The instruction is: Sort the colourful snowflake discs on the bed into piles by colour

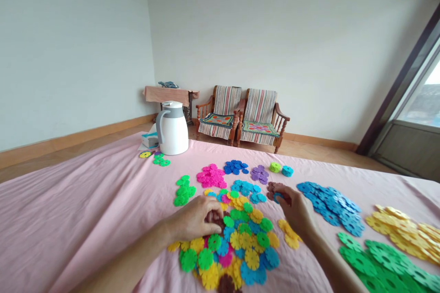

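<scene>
A mixed heap of notched plastic snowflake discs [245,240] in yellow, green, blue, pink and brown lies on the pink cloth in front of me. My left hand [201,217] is over the heap's left side, its fingers closed on a brown snowflake disc [217,225] partly hidden by them. Beyond the heap's right side, my right hand [294,203] has thumb and fingers pinched around a blue snowflake disc [278,196]. Right by those fingertips is a small brown pile [272,187]. Several yellow discs [288,233] lie below my right hand.
Sorted piles stand around the heap: pink [211,176], dark blue [235,166], purple [259,174], green [184,191]. Larger blue [330,206], yellow [402,229] and green discs [385,263] lie at right. A white jug [175,132] stands at the far edge.
</scene>
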Motion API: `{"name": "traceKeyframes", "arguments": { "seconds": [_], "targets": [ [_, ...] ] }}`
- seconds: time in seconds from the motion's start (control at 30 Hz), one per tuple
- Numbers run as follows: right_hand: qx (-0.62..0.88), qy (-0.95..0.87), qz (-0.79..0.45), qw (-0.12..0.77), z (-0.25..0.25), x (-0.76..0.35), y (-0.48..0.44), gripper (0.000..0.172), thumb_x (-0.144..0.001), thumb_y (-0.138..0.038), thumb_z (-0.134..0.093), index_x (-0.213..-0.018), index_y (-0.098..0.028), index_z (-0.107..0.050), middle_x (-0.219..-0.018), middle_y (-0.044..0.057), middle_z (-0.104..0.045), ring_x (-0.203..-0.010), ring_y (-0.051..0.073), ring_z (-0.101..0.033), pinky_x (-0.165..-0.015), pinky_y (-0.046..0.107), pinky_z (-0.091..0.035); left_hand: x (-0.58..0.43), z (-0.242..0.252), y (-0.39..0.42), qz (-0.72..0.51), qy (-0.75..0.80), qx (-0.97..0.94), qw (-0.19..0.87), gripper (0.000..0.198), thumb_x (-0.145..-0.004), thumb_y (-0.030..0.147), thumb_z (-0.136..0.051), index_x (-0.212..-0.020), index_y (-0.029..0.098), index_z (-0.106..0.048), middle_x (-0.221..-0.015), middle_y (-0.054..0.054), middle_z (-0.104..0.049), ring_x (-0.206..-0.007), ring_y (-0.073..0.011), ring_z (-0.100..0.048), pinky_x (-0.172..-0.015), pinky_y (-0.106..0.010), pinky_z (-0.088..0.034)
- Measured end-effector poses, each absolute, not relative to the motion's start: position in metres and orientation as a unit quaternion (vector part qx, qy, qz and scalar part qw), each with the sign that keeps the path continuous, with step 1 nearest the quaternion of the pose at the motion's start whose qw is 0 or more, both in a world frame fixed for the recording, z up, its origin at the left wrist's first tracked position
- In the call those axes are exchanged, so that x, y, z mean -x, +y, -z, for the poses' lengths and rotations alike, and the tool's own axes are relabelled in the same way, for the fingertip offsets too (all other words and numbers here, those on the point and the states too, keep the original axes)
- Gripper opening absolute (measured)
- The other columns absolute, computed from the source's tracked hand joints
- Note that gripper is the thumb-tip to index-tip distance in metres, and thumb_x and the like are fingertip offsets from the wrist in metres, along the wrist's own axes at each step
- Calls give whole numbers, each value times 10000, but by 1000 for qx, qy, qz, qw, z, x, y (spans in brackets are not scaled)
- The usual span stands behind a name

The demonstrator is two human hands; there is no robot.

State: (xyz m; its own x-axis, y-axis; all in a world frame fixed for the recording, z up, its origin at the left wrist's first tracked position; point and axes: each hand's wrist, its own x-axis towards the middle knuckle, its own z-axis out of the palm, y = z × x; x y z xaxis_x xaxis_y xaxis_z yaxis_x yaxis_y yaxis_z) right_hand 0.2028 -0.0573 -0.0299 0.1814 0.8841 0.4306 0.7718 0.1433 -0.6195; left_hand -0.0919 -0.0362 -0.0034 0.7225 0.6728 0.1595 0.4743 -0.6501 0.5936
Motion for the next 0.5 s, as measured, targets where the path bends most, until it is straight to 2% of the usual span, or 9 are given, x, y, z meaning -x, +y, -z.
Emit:
{"name": "traceKeyframes", "arguments": {
  "seconds": [0.1,0.33,0.5],
  "targets": [
    [676,-609,-60,411,29,-215,-57,270,-748,-248,-445,-920,-192,-645,-929,66,-717,-851,227,-663,-729,332,-483,92,2,-37,-182,324,-889,267,112,-668,183,-688,-766,180,-633,-717,5,-616,-631,-133,-563,-568,-199,-395],
    [723,-558,-13,407,28,-224,-59,343,-716,-305,-471,-961,-165,-666,-726,90,-704,-671,270,-652,-600,362,-444,91,3,-38,-187,323,-888,270,71,-693,142,-629,-754,177,-622,-684,14,-604,-625,-124,-559,-572,-194,-384],
    [728,-538,1,425,25,-228,-59,357,-694,-321,-494,-947,-141,-669,-784,112,-696,-654,249,-643,-635,373,-452,92,2,-37,-174,315,-888,286,98,-694,156,-634,-791,171,-637,-739,0,-616,-644,-127,-561,-570,-193,-392]
  ]
}}
